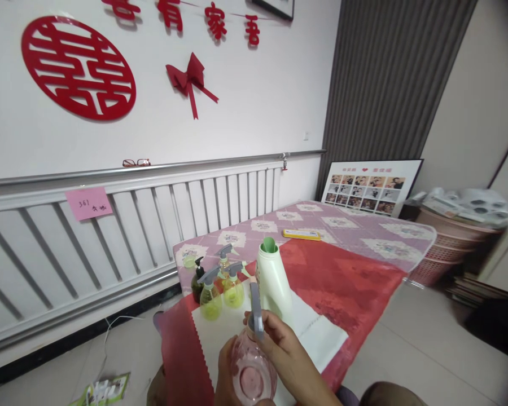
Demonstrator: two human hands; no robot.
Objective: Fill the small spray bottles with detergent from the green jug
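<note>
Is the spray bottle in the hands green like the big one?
No, the spray bottle is see-through pink, while the big bottle is pale green.

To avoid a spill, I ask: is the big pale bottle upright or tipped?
The pale bottle is upright: its mouth, with the green piece, faces up.

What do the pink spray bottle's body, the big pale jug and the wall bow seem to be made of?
Bottle body: clear pink plastic by its look, glossy and see-through, though glass can't be excluded.
Jug: probably opaque moulded plastic, smooth and softly shiny.
Bow: matte red, crisp-edged; felt or stiff fabric, perhaps card.
</note>
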